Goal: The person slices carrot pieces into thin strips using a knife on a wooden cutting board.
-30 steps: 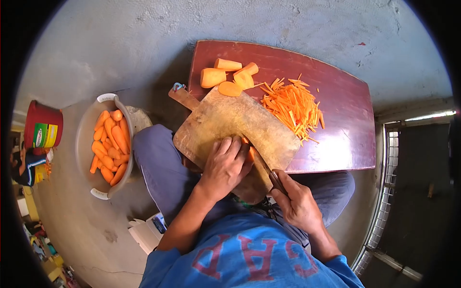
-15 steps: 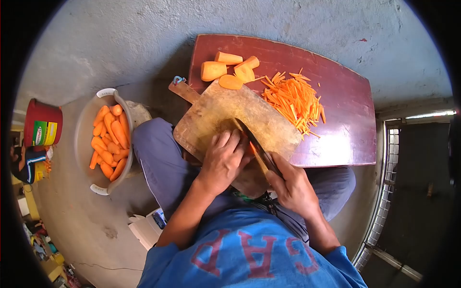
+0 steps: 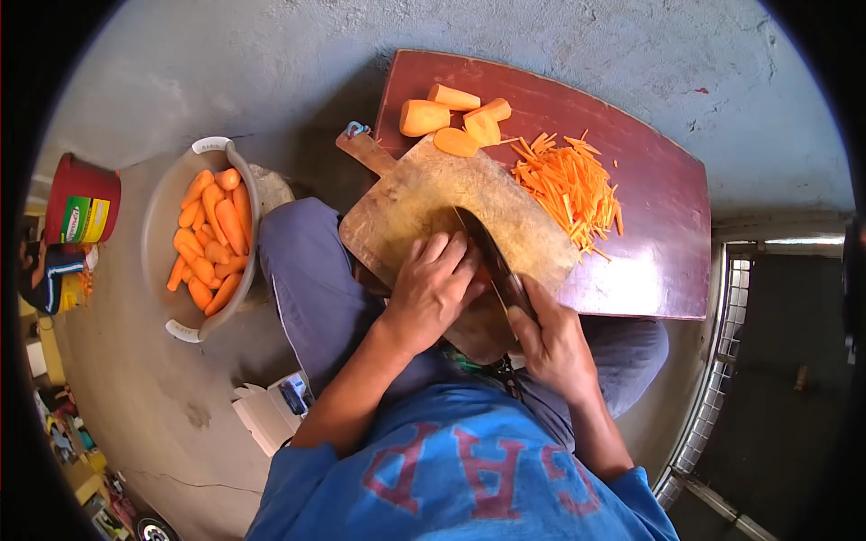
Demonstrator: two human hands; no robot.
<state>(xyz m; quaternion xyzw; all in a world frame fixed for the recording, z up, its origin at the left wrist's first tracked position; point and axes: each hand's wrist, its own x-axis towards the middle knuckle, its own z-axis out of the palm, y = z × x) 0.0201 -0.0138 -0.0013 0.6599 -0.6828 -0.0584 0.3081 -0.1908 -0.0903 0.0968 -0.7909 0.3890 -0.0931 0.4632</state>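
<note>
My right hand (image 3: 557, 343) grips a knife (image 3: 492, 252) by its handle, the dark blade slanting up and left across a worn wooden cutting board (image 3: 397, 212). Close beside the blade, my left hand (image 3: 431, 288) is closed with curled fingers over a piece of carrot. Only a sliver of orange shows between the fingers and the knife; the rest is hidden. Beyond the board's right edge lies a heap of thin carrot strips (image 3: 568, 185). Thick carrot chunks (image 3: 424, 117) sit past its far edge, and an oval carrot slice (image 3: 456, 142) overlaps that edge.
The board rests partly on a dark red table (image 3: 658, 234) against a blue-grey wall. A grey tub (image 3: 161, 270) of peeled carrots stands left of my knee, with a red bucket (image 3: 63, 198) farther left. An opened cardboard box (image 3: 266, 419) lies on the floor.
The whole view has shifted, so the table and board appear farther right. Both hands stay at the board; the knife blade now stands slightly steeper beside my left fingers.
</note>
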